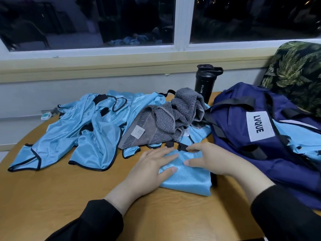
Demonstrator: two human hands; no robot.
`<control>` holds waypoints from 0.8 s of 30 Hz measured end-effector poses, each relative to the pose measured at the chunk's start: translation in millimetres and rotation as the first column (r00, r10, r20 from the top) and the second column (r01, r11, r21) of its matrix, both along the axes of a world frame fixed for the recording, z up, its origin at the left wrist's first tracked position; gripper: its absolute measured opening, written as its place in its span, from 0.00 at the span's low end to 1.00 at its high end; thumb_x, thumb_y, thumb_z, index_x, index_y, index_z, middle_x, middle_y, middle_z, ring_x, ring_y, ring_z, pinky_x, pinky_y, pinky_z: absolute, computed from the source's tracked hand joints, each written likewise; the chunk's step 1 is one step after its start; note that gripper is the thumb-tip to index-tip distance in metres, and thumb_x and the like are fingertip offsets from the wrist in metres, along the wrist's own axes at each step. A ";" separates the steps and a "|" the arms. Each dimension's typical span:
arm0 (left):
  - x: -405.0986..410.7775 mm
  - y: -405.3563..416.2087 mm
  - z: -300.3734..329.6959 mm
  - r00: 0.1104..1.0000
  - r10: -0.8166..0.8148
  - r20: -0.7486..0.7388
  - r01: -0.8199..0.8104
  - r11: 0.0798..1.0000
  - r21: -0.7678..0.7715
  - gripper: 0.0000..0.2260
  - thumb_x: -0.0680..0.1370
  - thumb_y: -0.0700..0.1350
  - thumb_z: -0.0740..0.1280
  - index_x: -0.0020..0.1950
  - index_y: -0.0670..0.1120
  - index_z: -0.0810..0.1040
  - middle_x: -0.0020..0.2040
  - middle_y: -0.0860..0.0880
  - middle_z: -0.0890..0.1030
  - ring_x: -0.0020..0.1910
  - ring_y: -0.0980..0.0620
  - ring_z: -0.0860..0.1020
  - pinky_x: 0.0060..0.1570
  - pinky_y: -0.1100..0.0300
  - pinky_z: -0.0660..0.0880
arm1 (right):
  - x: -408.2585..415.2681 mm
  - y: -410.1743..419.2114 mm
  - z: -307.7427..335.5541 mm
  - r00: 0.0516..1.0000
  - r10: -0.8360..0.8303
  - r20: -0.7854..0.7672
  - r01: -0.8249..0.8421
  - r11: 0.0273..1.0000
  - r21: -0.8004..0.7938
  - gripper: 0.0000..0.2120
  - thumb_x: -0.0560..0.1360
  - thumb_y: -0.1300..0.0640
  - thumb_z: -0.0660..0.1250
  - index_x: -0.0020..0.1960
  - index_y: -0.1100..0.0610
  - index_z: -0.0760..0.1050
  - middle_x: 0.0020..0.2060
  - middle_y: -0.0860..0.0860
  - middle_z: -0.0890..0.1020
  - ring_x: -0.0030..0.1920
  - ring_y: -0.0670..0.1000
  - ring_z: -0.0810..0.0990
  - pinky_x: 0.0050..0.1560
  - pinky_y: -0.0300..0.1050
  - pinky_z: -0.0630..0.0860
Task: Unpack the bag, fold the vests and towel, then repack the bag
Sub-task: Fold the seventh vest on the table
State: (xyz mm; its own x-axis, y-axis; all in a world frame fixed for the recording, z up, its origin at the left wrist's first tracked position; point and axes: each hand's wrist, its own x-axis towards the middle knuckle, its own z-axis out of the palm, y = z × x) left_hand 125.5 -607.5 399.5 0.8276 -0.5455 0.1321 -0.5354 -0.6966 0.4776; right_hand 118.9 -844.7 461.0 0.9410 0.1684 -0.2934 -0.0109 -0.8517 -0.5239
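A folded vest point(187, 174) lies on the table point(69, 197) directly in front of the person, a compact light-blue rectangle with black trim showing at its 12 o'clock edge. The left hand point(152, 169) lies flat on its 9 o'clock side, fingers straight and pressing down, probably to keep the slippery layers from sliding apart. The right hand point(206, 159) rests on the 1 o'clock corner, fingers lightly bent over the black trim; whether it pinches the trim or only presses it cannot be told. The fabric looks thin, shiny and fine-meshed, the sort that creases softly and springs open unless held. At 12 o'clock from the folded piece sits a crumpled grey towel point(165, 117), thick and ribbed with a white label, not yet folded. At 10 o'clock a loose heap of vests point(83, 129) sprawls across the table, glossy and wrinkled, edged in black binding. At 3 o'clock the navy bag point(243, 129) slumps open, soft nylon with black straps and a white patch, more blue cloth showing at its far side. Behind the towel stands a black bottle point(205, 80), smooth and hard, set out of the way.
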 end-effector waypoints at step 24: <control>-4.0 14.0 -12.9 0.997 0.070 0.037 -0.065 0.989 -0.135 0.24 0.73 0.78 0.51 0.55 0.72 0.81 0.67 0.77 0.68 0.73 0.72 0.59 0.72 0.63 0.48 | -0.7 24.8 9.8 0.964 0.132 -0.233 -0.183 0.959 -0.216 0.26 0.73 0.38 0.74 0.58 0.57 0.75 0.49 0.50 0.78 0.46 0.52 0.76 0.43 0.48 0.72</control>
